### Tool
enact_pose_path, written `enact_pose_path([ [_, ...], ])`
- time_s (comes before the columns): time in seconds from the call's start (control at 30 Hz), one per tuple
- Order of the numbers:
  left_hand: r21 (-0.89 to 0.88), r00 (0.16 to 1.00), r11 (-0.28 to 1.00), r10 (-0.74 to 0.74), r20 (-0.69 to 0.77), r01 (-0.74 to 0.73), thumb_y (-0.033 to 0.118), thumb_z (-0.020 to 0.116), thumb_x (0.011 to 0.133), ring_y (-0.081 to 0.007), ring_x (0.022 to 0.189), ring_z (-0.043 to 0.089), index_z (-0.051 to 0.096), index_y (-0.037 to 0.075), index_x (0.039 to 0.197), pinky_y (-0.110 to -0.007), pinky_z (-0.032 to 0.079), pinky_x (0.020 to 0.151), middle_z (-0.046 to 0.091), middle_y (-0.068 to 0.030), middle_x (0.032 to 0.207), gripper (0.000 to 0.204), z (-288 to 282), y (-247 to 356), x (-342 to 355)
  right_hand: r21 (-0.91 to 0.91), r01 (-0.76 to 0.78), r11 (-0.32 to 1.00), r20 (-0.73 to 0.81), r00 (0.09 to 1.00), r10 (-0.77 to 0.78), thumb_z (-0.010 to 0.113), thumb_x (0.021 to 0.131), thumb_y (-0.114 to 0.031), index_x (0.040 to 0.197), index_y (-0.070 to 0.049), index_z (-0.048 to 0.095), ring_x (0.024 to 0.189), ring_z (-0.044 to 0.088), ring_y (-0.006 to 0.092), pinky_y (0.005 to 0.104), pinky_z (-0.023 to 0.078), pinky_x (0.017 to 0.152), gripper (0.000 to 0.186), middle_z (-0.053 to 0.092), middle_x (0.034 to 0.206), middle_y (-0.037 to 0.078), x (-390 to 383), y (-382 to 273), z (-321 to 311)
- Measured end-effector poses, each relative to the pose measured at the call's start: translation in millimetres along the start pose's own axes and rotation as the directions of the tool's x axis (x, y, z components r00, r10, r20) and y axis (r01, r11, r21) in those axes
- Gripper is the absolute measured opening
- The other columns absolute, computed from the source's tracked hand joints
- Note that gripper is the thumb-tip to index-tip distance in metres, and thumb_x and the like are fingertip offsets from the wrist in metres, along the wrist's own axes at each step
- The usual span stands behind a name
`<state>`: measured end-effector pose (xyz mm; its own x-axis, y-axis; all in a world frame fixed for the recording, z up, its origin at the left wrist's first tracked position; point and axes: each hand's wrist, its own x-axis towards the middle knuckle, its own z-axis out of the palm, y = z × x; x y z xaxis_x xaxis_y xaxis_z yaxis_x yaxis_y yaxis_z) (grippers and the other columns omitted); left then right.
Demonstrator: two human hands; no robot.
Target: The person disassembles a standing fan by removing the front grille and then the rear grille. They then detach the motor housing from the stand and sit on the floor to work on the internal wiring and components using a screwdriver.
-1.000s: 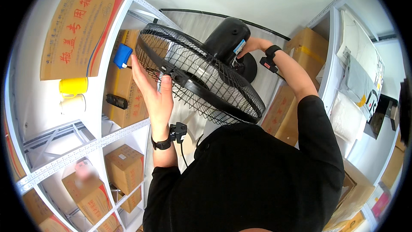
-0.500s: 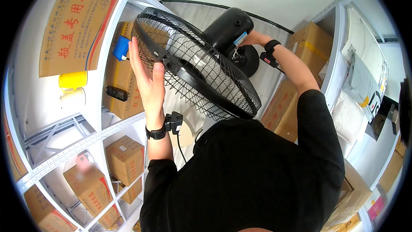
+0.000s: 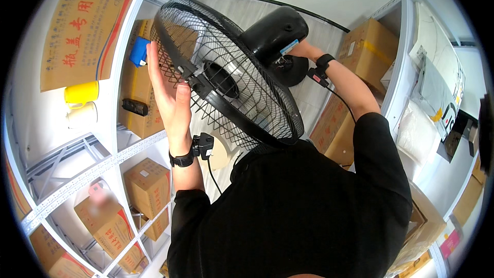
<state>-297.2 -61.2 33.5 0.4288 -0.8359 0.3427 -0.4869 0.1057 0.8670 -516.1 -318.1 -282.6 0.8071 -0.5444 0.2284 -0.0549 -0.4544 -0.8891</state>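
A black standing fan (image 3: pixel 275 28) is in front of me, its round wire cage (image 3: pixel 225 104) tilted with the front facing left and toward me. My left hand (image 3: pixel 172 103) lies against the left rim of the cage, fingers stretched out and thumb apart. Behind the motor housing, my right hand (image 3: pixel 309 51) grips the fan near its blue-white label; its fingertips are partly hidden. Below the housing a round black base (image 3: pixel 290 69) shows on the floor. Each wrist wears a black strap with a small cabled device.
White metal shelving (image 3: pixel 116 159) on the left carries cardboard boxes (image 3: pixel 87 31), a yellow mug (image 3: pixel 82 92) and a black handset (image 3: pixel 135 106). More cartons (image 3: pixel 370 51) and a right-hand shelf with plastic packets (image 3: pixel 419 131) stand close to my right arm. A round beige object (image 3: pixel 218 152) is below the fan.
The fan head has turned slightly, showing more of its front hub, and the cage has shifted a little left. Both hands stay on the fan; the whole view has shifted slightly.
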Motion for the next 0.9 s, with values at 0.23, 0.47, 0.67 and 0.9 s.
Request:
enact_pose_path([
  [0.23,-0.199,0.972,0.978,0.109,0.208,-0.067,0.051,0.067,0.094,-0.0299,0.151,0.026,0.02,0.0,0.16,-0.041,0.025,0.121,0.025,-0.0178,0.164,0.095,-16,-9,45,-0.059,-0.053,0.997,-0.176,0.983,0.042,0.089,0.074,-0.019,0.13,-0.01,0.059,0.123,0.059,0.0259,0.0411,0.046,0.107,0.064,0.064,0.129,0.009,-19,-8,17],
  [0.47,-0.23,0.934,0.964,-0.043,0.354,0.131,0.038,0.058,0.102,-0.0362,0.152,0.026,0.014,0.008,0.162,-0.047,0.028,0.12,0.02,-0.0174,0.166,0.08,-41,-37,88,-0.11,-0.332,0.937,-0.463,0.851,0.247,0.089,0.071,-0.021,0.117,-0.006,0.066,0.11,0.066,0.027,0.0411,0.051,0.097,0.054,0.071,0.114,0.01,-15,-37,33],
  [0.67,-0.312,0.863,0.946,0.086,0.498,0.086,0.065,0.081,0.074,-0.0407,0.151,0.026,0.012,0.007,0.162,-0.055,0.029,0.118,0.017,-0.0176,0.168,0.127,-72,-94,126,0.023,-0.516,0.856,-0.686,0.615,0.389,0.088,0.075,-0.024,0.108,-0.002,0.07,0.096,0.069,0.0213,0.035,0.054,0.087,0.043,0.073,0.105,0.007,17,-51,58],
  [0.9,-0.288,0.752,0.957,0.215,0.623,-0.035,0.042,0.096,0.062,-0.0363,0.146,0.035,0.02,0.003,0.16,-0.05,0.031,0.117,0.032,-0.0202,0.16,0.13,-108,-172,188,0.13,-0.646,0.753,-0.935,0.172,0.309,0.088,0.076,-0.018,0.111,0.0,0.067,0.105,0.066,0.0199,0.0351,0.052,0.091,0.045,0.071,0.114,0.01,53,-54,120],
])
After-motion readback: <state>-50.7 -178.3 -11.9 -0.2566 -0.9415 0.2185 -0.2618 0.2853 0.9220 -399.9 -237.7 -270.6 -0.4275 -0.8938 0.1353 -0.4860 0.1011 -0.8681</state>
